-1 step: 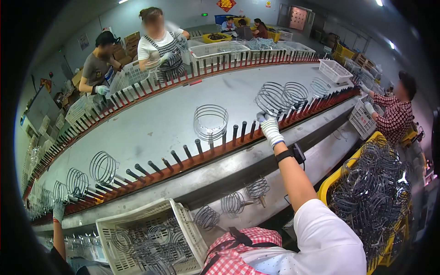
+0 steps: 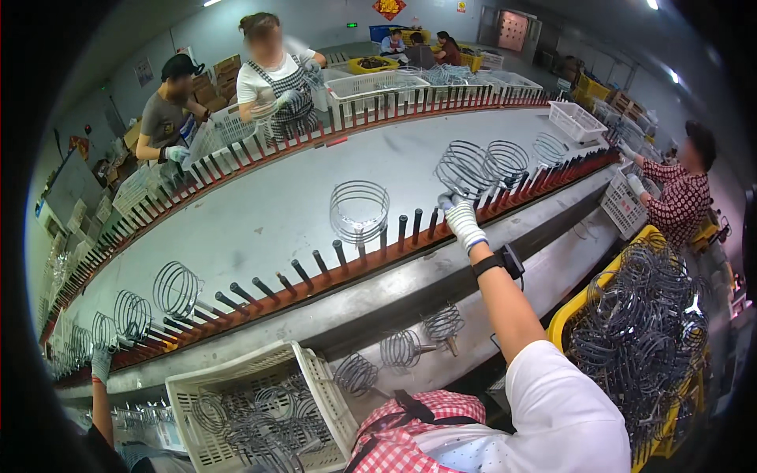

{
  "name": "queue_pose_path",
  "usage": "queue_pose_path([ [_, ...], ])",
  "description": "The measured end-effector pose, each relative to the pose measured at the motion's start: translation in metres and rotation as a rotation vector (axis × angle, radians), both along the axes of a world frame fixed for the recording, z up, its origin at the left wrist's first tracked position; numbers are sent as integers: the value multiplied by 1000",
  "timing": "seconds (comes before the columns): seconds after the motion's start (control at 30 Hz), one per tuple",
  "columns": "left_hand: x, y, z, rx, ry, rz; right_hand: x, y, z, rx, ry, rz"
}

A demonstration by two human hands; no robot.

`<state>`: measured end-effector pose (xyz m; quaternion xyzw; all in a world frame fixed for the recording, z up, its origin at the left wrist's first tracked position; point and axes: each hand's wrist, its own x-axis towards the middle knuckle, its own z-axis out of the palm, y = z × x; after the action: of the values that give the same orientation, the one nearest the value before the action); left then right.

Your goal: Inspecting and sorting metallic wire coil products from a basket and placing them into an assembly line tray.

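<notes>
My right hand (image 2: 461,223), in a white knit glove with grey fingertips, reaches to the near row of pegs. Its fingers are closed at the base of a coiled wire piece (image 2: 466,169) made of shiny loops. Just right of it stands another wire piece (image 2: 506,162), and one more (image 2: 550,147) is farther along. To the left, a separate wire piece (image 2: 359,211) sits upright over a peg. Bare dark-tipped pegs (image 2: 402,230) fill the gap between. My left hand does not show.
A white crate (image 2: 315,394) of wire pieces stands below the table (image 2: 260,189). A yellow basket (image 2: 564,315) at right is heaped with more. Loose wire pieces (image 2: 400,349) lie on the metal ledge. A co-worker's gloved hand (image 2: 101,365) is at far left; other people stand across and at right.
The near row of pegs and its wire pieces have crept slightly left. My right hand has shifted with them, still gripping the same wire piece.
</notes>
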<state>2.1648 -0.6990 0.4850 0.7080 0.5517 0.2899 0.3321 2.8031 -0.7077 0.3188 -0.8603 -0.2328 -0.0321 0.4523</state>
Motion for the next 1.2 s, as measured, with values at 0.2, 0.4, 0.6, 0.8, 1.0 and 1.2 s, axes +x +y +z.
queue_pose_path([
  [0.2, 3, -7, 1, -123, -112, 59, -4, 29, -10, -164, 13, 41],
  [0.4, 17, -25, 2, -38, -26, 64, -43, 42, 0, -521, -28, 213],
  [0.6, 80, -62, 0, -36, -62, 53, -47, 0, -25, -212, 77, 262],
  [0.8, 156, -91, 3, -36, -39, -21, -162, -83, 22, -149, 751, 1229],
  [1.0, 236, -91, -3, 92, 2, -220, -186, -136, 7, 4, 778, 1740],
  [1.2, 277, -74, -21, -299, -162, -186, -159, -156, 7, -241, 986, 1796],
])
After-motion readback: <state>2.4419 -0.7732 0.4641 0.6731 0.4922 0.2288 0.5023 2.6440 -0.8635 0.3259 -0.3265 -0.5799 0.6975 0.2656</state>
